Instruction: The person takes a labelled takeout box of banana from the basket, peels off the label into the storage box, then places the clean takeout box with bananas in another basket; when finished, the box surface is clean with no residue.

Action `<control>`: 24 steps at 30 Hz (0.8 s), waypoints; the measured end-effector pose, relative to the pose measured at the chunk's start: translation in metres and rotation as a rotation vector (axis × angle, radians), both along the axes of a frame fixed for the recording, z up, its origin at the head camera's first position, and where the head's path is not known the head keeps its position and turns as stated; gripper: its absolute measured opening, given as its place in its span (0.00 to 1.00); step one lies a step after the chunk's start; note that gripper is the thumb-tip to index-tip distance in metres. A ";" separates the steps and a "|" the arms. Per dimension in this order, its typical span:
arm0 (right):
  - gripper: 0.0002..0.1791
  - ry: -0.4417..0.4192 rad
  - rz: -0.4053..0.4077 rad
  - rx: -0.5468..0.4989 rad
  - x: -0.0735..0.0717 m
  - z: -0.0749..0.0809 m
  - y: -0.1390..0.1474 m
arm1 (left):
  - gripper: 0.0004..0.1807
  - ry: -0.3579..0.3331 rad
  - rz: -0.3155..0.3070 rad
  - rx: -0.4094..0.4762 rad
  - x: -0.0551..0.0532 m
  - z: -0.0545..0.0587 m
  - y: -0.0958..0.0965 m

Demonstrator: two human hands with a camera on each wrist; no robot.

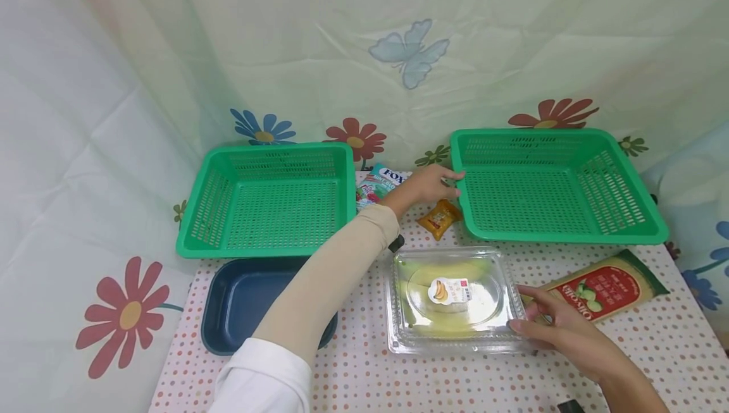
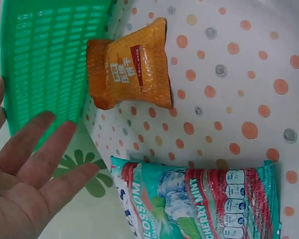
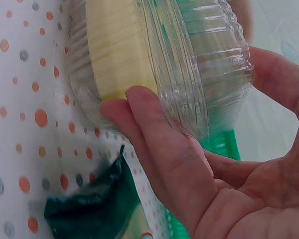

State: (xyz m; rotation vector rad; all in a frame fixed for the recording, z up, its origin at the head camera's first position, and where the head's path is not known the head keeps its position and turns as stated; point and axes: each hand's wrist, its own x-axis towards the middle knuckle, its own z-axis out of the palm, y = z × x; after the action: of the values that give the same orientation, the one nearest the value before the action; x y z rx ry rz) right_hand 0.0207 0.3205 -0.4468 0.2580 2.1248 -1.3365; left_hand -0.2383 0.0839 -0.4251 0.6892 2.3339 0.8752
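Note:
My left hand (image 1: 424, 185) reaches to the left rim of the right green basket (image 1: 547, 238), its fingertips at that edge. In the left wrist view its fingers are spread and loosely extended, with nothing between them. Below that hand lie an orange-brown snack packet (image 1: 438, 219) and a FOX'S candy bag (image 1: 373, 186), partly hidden by the hand. My right hand (image 1: 569, 337) grips the right edge of a clear plastic clamshell box (image 1: 450, 299), thumb above and fingers on the side and underneath. Yellow contents show inside, under a banana label.
Another green basket (image 1: 264, 252) stands at the back left, with a dark blue tub (image 1: 213, 312) before it, partly covered by my left arm. A pasta bag (image 1: 609, 286) lies right of the box. A patterned curtain (image 1: 319, 52) hangs behind the dotted table (image 1: 364, 375).

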 end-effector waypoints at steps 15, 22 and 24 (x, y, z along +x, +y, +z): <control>0.49 0.017 -0.005 -0.025 -0.014 -0.009 -0.016 | 0.30 -0.008 -0.034 -0.167 -0.003 0.011 0.006; 0.49 -0.011 -0.033 -0.048 -0.016 -0.012 -0.021 | 0.32 -0.005 -0.060 -0.212 -0.004 0.016 0.008; 0.50 -0.020 -0.036 -0.045 -0.016 -0.012 -0.022 | 0.32 -0.004 -0.062 -0.221 -0.004 0.017 0.008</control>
State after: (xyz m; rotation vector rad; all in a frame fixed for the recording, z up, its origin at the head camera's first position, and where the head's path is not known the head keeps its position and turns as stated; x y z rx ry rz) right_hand 0.0043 0.2985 -0.4588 0.2908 2.0803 -1.3950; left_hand -0.2423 0.0924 -0.4079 0.6608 2.3470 0.5796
